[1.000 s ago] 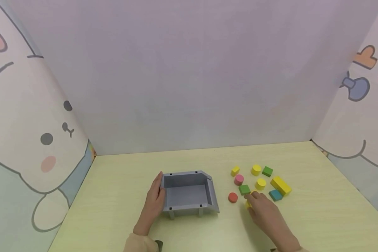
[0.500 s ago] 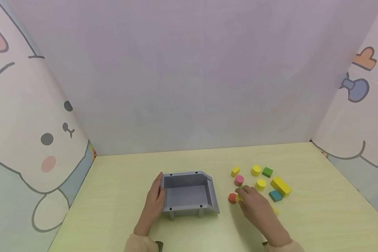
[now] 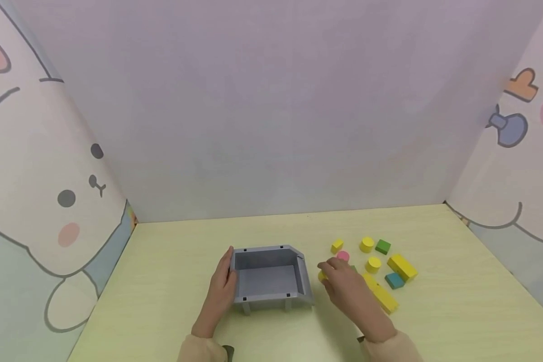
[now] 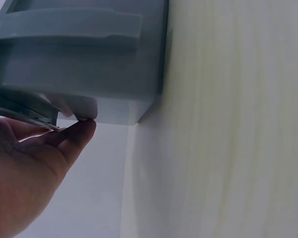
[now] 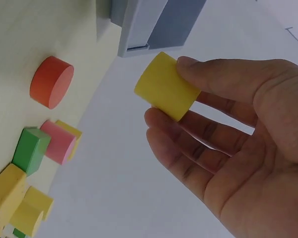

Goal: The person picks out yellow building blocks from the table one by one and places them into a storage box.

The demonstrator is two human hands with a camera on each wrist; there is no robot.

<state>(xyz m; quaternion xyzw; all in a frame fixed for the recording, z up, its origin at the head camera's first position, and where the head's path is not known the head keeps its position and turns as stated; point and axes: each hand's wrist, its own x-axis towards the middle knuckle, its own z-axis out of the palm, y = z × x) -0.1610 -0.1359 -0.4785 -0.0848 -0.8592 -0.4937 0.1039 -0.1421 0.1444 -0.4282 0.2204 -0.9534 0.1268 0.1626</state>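
A grey plastic storage bin (image 3: 268, 280) stands on the table with its inside showing bare. My left hand (image 3: 222, 287) grips its left rim; in the left wrist view the thumb and fingers pinch the edge. Between the thumb and fingers of my right hand (image 5: 258, 124) is a yellow cylinder block (image 5: 167, 87), held above the table just right of the bin. A red cylinder block (image 5: 52, 82) sits below that hand; the head view hides it behind the hand.
Right of the bin lie several loose blocks: a pink cylinder (image 3: 343, 256), yellow cylinders (image 3: 373, 265), long yellow blocks (image 3: 380, 293), a blue block (image 3: 394, 280) and green blocks (image 3: 382, 246). A pale wall panel (image 3: 280, 125) closes off the table's back.
My right hand has picked up the yellow cylinder block from among the blocks and carried it left towards the bin, uncovering a long yellow block. My left hand and the bin stay put.
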